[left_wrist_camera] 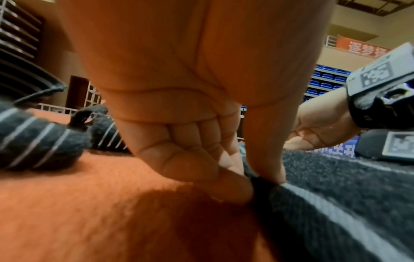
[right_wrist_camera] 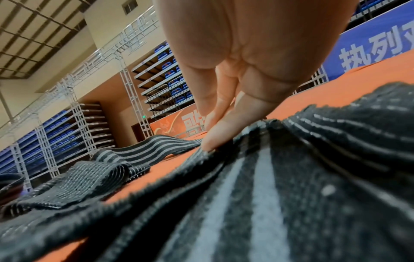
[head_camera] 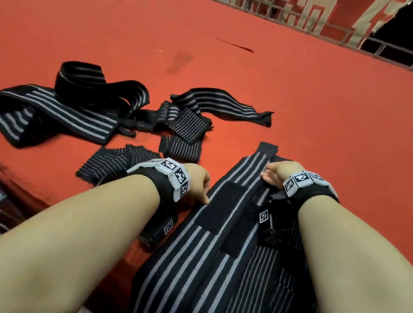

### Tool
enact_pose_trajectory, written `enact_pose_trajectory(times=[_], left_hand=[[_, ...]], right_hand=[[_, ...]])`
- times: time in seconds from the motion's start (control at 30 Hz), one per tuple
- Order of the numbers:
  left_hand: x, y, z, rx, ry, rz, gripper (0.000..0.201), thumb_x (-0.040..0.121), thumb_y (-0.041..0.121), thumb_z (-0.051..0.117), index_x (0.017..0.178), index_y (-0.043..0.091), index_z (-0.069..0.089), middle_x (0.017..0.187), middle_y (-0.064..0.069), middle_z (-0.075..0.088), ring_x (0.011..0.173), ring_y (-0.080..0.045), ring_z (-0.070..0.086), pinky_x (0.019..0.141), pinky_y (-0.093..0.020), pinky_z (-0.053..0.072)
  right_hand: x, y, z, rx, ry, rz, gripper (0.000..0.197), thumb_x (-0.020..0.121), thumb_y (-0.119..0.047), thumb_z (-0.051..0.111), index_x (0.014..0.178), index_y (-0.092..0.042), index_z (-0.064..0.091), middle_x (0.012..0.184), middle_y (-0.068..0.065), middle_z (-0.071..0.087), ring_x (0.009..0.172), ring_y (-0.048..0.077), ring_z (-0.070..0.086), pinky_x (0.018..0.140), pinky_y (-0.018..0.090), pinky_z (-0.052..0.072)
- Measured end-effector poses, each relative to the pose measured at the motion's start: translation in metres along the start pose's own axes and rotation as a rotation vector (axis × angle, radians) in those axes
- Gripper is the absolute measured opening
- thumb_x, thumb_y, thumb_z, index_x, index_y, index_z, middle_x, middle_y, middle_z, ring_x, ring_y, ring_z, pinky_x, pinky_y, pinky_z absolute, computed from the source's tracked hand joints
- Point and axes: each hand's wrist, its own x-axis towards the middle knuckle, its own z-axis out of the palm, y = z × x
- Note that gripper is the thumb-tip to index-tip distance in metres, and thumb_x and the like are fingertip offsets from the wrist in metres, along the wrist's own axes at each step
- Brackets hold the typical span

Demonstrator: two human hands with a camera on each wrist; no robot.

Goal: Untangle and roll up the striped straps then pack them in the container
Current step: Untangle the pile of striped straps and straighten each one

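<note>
a wide striped strap [head_camera: 217, 240] lies flat on the orange mat [head_camera: 312, 113], running from the near edge away from the viewer. left hand [head_camera: 198, 181] – thumb and curled fingers [left_wrist_camera: 179, 159] pinch the strap's left edge. right hand [head_camera: 276, 172] – fingers [right_wrist_camera: 230, 124] extended, pressing on the strap farther up, not curled round it. the remaining striped straps [head_camera: 95, 109] lie tangled in a loose heap on the mat, up and to the left, apart from both hands.

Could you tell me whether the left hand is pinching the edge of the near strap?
Yes, the left hand pinches the edge of the near strap between thumb and fingers, as the left wrist view shows.
</note>
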Motion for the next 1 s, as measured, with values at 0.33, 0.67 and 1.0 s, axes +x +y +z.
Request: enact_pose_trajectory(times=[0.33, 0.67, 1.0], left_hand=[[-0.032, -0.004, -0.012, -0.061, 0.033, -0.015, 0.019, 0.088, 0.02, 0.063, 0.103, 0.009, 0.064, 0.083, -0.002, 0.066, 0.068, -0.014, 0.059, 0.049, -0.014, 0.045], [-0.106, -0.064, -0.043, -0.425, 0.213, -0.064, 0.02, 0.094, 0.012, 0.052, 0.074, 0.015, 0.052, 0.067, 0.0, 0.054, 0.041, -0.002, 0.048, 0.037, -0.015, 0.037], [-0.114, -0.139, -0.046, -0.576, 0.449, -0.221, 0.006, 0.089, 0.017, 0.06, 0.083, 0.014, 0.061, 0.072, -0.004, 0.055, 0.063, -0.016, 0.053, 0.063, -0.03, 0.05]], right_hand=[[-0.062, -0.033, 0.01, -0.154, -0.023, 0.044, 0.014, 0.096, -0.011, 0.05, 0.095, -0.002, 0.06, 0.114, 0.012, 0.062, 0.072, 0.021, 0.062, 0.032, 0.019, 0.045], [-0.136, -0.062, 0.066, -0.387, -0.188, -0.14, 0.014, 0.095, -0.021, 0.052, 0.084, -0.015, 0.056, 0.096, 0.002, 0.06, 0.052, 0.014, 0.062, 0.035, 0.018, 0.045], [-0.141, -0.039, 0.148, -0.409, -0.306, -0.073, 0.042, 0.097, -0.013, 0.048, 0.136, 0.003, 0.042, 0.136, 0.02, 0.05, 0.128, 0.033, 0.046, 0.085, 0.044, 0.046]])
